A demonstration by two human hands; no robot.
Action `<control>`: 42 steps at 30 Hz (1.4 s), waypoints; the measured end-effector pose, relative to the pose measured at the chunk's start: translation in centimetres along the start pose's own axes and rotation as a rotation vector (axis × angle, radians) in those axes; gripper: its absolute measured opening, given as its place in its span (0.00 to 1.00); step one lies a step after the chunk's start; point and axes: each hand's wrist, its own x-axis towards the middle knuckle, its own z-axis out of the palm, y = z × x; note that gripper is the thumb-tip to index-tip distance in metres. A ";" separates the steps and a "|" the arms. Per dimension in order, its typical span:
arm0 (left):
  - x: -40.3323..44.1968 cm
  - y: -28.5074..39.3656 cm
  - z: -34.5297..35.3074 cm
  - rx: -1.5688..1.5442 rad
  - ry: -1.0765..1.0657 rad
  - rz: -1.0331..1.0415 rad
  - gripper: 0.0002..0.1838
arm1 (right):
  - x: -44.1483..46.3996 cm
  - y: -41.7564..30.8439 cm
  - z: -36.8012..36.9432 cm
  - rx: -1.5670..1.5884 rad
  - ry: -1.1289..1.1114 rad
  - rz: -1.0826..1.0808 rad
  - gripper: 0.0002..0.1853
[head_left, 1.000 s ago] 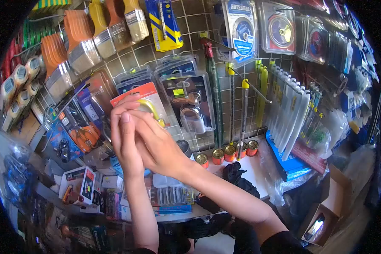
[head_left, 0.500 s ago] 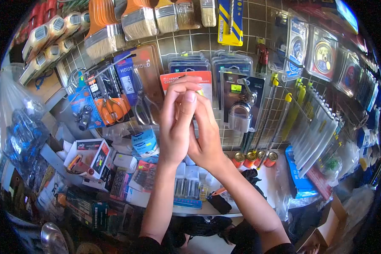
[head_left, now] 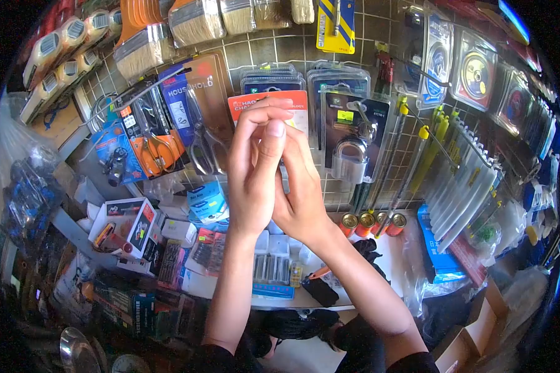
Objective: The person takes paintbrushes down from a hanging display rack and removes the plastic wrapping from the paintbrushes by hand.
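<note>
My left hand and my right hand are raised and pressed together at the middle of the view, fingers bent over each other. No object shows between them; the space inside the palms is hidden. Behind the fingertips hangs a red-topped package, partly covered by my hands. A packaged padlock hangs to the right of them. On the left are packaged scissors and orange-handled pliers or cutters on a card.
Paintbrushes hang along the top of a wire grid. Below, a white shelf holds small red cans, a blue box and an open white box. An open cardboard box stands at lower right.
The view has swung left, so the wall goods and shelf appear farther right than a second ago. Both hands stay pressed together and now stand more upright in view.
</note>
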 end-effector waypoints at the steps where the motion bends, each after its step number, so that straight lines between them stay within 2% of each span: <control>1: 0.0 0.0 0.0 0.013 -0.001 0.011 0.11 | 0.0 0.0 0.0 -0.002 0.000 0.002 0.25; 8: 0.0 -0.5 0.0 -0.027 0.003 0.004 0.10 | 0.1 -0.1 -0.1 0.011 -0.004 0.003 0.25; 11: -0.1 -0.6 -0.1 0.046 -0.002 0.035 0.13 | 0.1 -0.1 -0.1 0.030 0.004 -0.006 0.25; 14: -0.5 -1.1 0.0 -0.123 0.107 -0.042 0.21 | 0.3 0.0 0.0 0.048 0.009 -0.004 0.25; 17: -0.4 -1.4 0.3 -0.288 0.145 -0.086 0.21 | 0.3 -0.5 0.4 0.037 0.023 0.012 0.26; 18: -0.1 -1.5 -0.1 -0.143 0.105 -0.007 0.19 | 0.2 -0.7 0.5 0.176 0.046 0.133 0.24; 19: -0.3 -1.2 0.0 -0.174 0.104 -0.008 0.17 | 0.1 -1.0 0.6 0.310 0.071 0.259 0.23; 21: -0.1 -1.9 -0.7 0.027 0.046 0.096 0.15 | 0.5 -1.7 -0.5 0.444 0.111 0.211 0.22; 23: -0.5 -1.6 -0.6 -0.106 0.035 0.037 0.15 | -0.4 -2.7 -3.3 0.356 0.025 0.218 0.18; 25: -1.0 -1.0 -0.5 -0.154 0.074 0.048 0.22 | -3.0 -4.1 -4.7 0.239 0.210 0.293 0.13; 27: -1.0 -0.5 -0.3 -0.134 0.133 0.092 0.21 | -8.3 -2.7 -8.2 -0.025 -0.219 0.398 0.13; 28: -1.0 -0.8 -1.0 0.028 0.056 0.150 0.25 | -10.5 -1.9 -9.8 -0.161 -0.489 0.425 0.14; 29: -1.2 -0.8 -0.9 0.049 0.053 0.149 0.26 | -12.0 -1.4 -10.8 -0.293 -0.845 0.501 0.16; 31: -1.6 -0.7 -0.6 0.091 0.047 0.149 0.29 | -18.4 2.1 -13.2 -0.337 -1.076 0.625 0.23; 32: -2.0 1.5 -0.3 0.113 0.055 0.082 0.29 | -19.7 2.6 -14.5 -0.399 -1.129 0.719 0.28; 34: -2.6 1.2 -2.5 0.145 0.030 0.113 0.27 | -20.4 2.3 -17.0 -0.613 -1.228 0.902 0.36; 35: -3.0 0.7 -4.4 0.163 0.003 0.120 0.26 | -21.1 2.4 -18.2 -0.622 -1.239 0.904 0.36; 36: -3.4 0.8 -5.4 0.174 -0.019 0.116 0.26 | -22.3 2.8 -19.4 -0.656 -1.153 0.924 0.37; 37: -3.6 2.5 -4.9 0.270 0.064 0.048 0.20 | -22.6 2.6 -19.8 -0.685 -1.066 0.946 0.39; 38: -3.5 2.5 -5.6 0.250 0.113 0.089 0.19 | -23.1 2.4 -20.2 -0.711 -0.979 0.960 0.33; 39: -3.8 2.5 -6.6 0.252 0.113 0.086 0.19 | -23.4 2.8 -20.7 -0.707 -0.986 0.968 0.33; 41: -4.3 2.7 -7.9 0.301 0.130 0.076 0.19 | -24.3 4.3 -22.0 -0.653 -1.095 0.968 0.23; 42: -4.5 2.7 -8.6 0.315 0.137 0.071 0.18 | -23.0 3.6 -21.1 -0.671 -1.050 0.948 0.14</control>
